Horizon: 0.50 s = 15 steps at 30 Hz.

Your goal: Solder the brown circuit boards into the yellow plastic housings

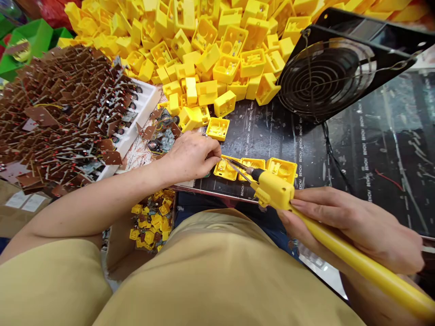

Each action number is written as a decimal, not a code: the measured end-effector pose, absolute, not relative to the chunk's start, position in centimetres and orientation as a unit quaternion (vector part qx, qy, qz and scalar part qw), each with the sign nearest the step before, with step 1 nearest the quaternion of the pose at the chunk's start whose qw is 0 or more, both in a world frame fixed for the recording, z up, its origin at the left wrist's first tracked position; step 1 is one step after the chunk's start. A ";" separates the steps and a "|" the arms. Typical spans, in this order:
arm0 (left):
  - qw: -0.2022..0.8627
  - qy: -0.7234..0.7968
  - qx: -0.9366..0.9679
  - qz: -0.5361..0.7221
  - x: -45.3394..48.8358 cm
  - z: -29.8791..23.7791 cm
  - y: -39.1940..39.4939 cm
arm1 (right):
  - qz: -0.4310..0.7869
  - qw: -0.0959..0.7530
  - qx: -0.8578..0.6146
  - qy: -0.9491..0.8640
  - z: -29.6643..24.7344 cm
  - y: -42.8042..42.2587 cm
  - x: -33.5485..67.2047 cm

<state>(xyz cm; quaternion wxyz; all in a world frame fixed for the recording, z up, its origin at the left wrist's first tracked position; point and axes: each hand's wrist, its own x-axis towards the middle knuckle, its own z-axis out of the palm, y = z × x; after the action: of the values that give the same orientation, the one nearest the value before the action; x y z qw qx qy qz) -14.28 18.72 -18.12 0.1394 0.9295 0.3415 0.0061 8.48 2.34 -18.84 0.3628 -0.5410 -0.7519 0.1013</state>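
Note:
My right hand [356, 226] is wrapped round a yellow soldering iron [277, 188] with a thick yellow handle or sleeve behind it. Its thin metal tip points left, over the leftmost of three open yellow plastic cases [226, 171] lined up near the bench edge. My left hand [195, 156] is closed, its thumb and fingers pinched together at that case's left side; what they hold is hidden. The middle case [253, 164] is partly covered by the iron. The right case [281, 168] lies just beyond it. Another open case [217, 129] sits behind my left fingers.
A large heap of yellow cases [210, 59] fills the back. Many brown circuit boards [64, 104] stand packed in a white foam tray [147, 102] at left. Loose parts [163, 136] lie beside it. A black fan [319, 77] stands back right. Below the bench, a box holds yellow pieces [152, 222].

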 end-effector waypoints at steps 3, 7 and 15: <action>0.119 0.331 0.936 0.003 -14.1 -17.9 18.7 | 0.093 0.339 -0.532 -0.770 -18.0 2.8 7.7; 0.093 0.314 0.945 -0.001 -13.9 -17.6 18.6 | 0.081 0.352 -0.501 -0.787 -16.4 3.1 7.7; 0.092 0.307 0.947 -0.031 -13.8 -17.4 18.7 | 0.072 0.340 -0.554 -0.756 -17.7 2.2 11.2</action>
<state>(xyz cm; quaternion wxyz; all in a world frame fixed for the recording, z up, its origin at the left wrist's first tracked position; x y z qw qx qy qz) -13.80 18.66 -17.37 0.0922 0.9469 0.3066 -0.0307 11.22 2.17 -17.70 0.3401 -0.5544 -0.7562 0.0721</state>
